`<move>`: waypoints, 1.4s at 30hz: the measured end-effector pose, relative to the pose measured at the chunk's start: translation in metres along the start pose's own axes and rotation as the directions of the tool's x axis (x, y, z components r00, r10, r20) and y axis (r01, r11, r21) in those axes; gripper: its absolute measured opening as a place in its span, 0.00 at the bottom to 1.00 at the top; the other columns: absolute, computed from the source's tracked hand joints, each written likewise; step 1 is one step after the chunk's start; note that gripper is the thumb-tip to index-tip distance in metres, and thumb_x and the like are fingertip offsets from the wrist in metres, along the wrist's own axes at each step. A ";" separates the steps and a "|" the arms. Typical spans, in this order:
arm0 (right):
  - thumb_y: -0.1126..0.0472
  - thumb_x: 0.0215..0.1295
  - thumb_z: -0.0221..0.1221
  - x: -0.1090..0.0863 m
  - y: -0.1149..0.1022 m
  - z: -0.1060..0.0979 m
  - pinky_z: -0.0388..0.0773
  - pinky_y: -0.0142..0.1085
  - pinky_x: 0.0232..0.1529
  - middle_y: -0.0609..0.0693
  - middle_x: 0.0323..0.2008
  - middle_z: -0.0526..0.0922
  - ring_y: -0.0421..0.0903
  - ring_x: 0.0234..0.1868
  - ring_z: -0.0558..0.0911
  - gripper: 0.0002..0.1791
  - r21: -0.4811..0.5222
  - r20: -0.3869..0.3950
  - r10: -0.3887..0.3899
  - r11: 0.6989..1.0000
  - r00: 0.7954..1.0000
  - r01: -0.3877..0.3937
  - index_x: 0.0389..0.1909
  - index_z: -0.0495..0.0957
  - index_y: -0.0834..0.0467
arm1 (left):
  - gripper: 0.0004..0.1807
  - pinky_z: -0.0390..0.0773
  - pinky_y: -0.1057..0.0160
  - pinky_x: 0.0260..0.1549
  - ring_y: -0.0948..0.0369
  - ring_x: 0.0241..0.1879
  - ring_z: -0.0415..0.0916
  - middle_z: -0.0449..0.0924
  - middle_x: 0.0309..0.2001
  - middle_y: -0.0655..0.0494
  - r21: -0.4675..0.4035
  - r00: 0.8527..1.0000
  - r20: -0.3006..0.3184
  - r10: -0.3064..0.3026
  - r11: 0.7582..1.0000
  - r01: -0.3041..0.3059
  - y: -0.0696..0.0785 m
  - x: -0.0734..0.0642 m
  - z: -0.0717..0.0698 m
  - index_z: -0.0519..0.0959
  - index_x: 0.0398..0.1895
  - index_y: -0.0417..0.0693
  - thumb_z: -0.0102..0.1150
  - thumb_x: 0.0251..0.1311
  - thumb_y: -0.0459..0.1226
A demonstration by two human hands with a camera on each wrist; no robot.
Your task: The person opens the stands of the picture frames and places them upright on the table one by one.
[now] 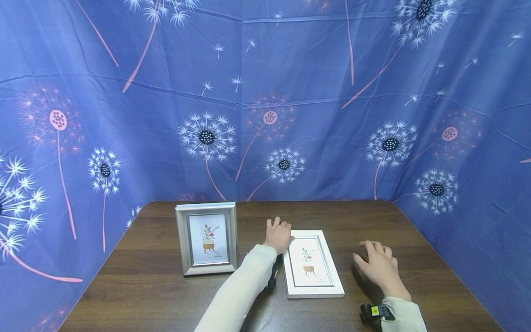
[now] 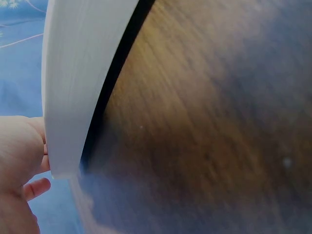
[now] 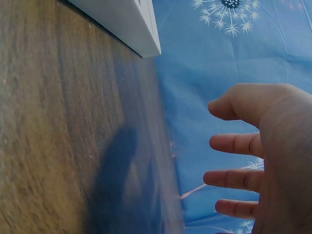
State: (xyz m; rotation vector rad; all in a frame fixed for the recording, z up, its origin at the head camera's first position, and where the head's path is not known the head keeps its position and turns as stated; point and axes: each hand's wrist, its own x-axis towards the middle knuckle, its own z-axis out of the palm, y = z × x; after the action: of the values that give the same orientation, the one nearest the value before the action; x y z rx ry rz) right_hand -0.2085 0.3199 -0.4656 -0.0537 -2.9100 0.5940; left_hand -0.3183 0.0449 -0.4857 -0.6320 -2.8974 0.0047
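A white picture frame [image 1: 314, 265] lies face up on the table, with a print of a plant in a brown pot. My left hand [image 1: 279, 236] is at its far left corner, the thumb along the edge and the other fingers loosely bent beyond it. In the left wrist view the frame's pale side [image 2: 80, 83] fills the upper left, and part of the left hand [image 2: 19, 161] overlaps its end. To the right of the frame, my right hand [image 1: 382, 269] hovers over the table with spread, relaxed fingers [image 3: 234, 144], holding nothing.
A silver picture frame [image 1: 209, 269] with a similar print stands upright on the left side of the brown wooden table [image 1: 137, 295]. Blue cloth [image 1: 323, 115] with dandelion patterns hangs behind the table and along both sides. A black band [image 1: 377, 311] circles the right wrist.
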 end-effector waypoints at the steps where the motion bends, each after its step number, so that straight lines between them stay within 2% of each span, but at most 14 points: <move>1: 0.51 0.67 0.57 0.000 0.000 0.000 0.56 0.70 0.53 0.74 0.61 0.65 0.76 0.61 0.58 0.29 0.000 0.000 0.000 1.000 1.000 0.000 0.60 0.69 0.68 | 0.17 0.59 0.51 0.54 0.58 0.51 0.64 0.80 0.44 0.61 0.003 1.000 -0.001 0.003 1.000 -0.003 -0.001 0.000 0.000 0.80 0.47 0.54 0.57 0.67 0.54; 7: 0.51 0.67 0.57 -0.001 -0.001 -0.002 0.56 0.69 0.53 0.74 0.61 0.65 0.76 0.61 0.58 0.29 0.004 0.006 0.002 1.000 1.000 -0.002 0.60 0.69 0.67 | 0.16 0.58 0.53 0.52 0.58 0.53 0.63 0.80 0.45 0.61 0.015 1.000 -0.018 0.023 1.000 -0.023 -0.003 -0.001 -0.005 0.79 0.47 0.54 0.56 0.68 0.54; 15: 0.51 0.67 0.57 -0.001 -0.002 -0.004 0.55 0.70 0.54 0.75 0.61 0.64 0.76 0.61 0.57 0.28 0.003 0.001 -0.001 1.000 1.000 0.001 0.60 0.69 0.67 | 0.18 0.57 0.51 0.56 0.56 0.58 0.63 0.80 0.47 0.59 0.001 0.999 -0.031 0.038 0.999 -0.038 -0.003 -0.004 -0.015 0.79 0.51 0.52 0.55 0.69 0.53; 22: 0.51 0.68 0.57 -0.001 -0.003 -0.007 0.56 0.70 0.54 0.75 0.61 0.64 0.77 0.61 0.57 0.29 0.002 -0.007 -0.014 1.000 1.000 0.014 0.60 0.68 0.68 | 0.18 0.58 0.53 0.52 0.57 0.54 0.63 0.81 0.47 0.60 0.007 0.997 -0.053 0.063 0.998 -0.063 -0.006 -0.007 -0.024 0.78 0.49 0.52 0.53 0.69 0.53; 33: 0.49 0.69 0.56 -0.002 -0.004 -0.012 0.56 0.70 0.53 0.75 0.61 0.63 0.77 0.61 0.57 0.29 0.010 -0.011 -0.033 0.999 0.999 0.033 0.60 0.68 0.67 | 0.15 0.58 0.55 0.49 0.58 0.49 0.63 0.82 0.35 0.62 -0.019 0.988 -0.109 0.113 0.993 -0.116 -0.010 -0.009 -0.035 0.77 0.43 0.52 0.54 0.69 0.53; 42: 0.51 0.68 0.57 -0.003 -0.004 -0.016 0.54 0.70 0.54 0.75 0.61 0.63 0.78 0.62 0.56 0.28 0.002 -0.029 -0.031 1.000 0.999 0.031 0.60 0.69 0.67 | 0.14 0.59 0.55 0.49 0.59 0.49 0.64 0.80 0.33 0.63 -0.003 0.975 -0.151 0.163 0.986 -0.165 -0.011 -0.012 -0.050 0.74 0.40 0.53 0.54 0.69 0.53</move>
State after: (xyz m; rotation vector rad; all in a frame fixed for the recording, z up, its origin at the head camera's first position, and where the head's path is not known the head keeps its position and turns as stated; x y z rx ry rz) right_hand -0.2030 0.3220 -0.4502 -0.0160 -2.8767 0.5873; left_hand -0.3034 0.0277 -0.4384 -0.8351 -2.6959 -0.0425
